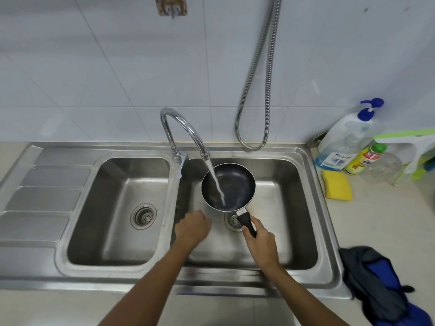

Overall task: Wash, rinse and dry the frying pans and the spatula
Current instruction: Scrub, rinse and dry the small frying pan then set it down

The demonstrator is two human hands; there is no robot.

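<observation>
A small dark frying pan (231,184) hangs over the right sink basin (292,182), tilted toward me. Water from the chrome tap (182,128) streams into it. My right hand (260,243) grips the pan's black handle (247,223). My left hand (193,228) hovers just left of the pan with its fingers curled, and I see nothing in it. No other pan and no spatula are in view.
The left basin (117,208) and a ribbed drainboard (40,196) lie to the left. On the right counter sit a yellow sponge (337,188), soap bottles (343,142), a green squeegee (409,147) and a blue-grey cloth (379,283). A metal hose (261,90) hangs on the tiled wall.
</observation>
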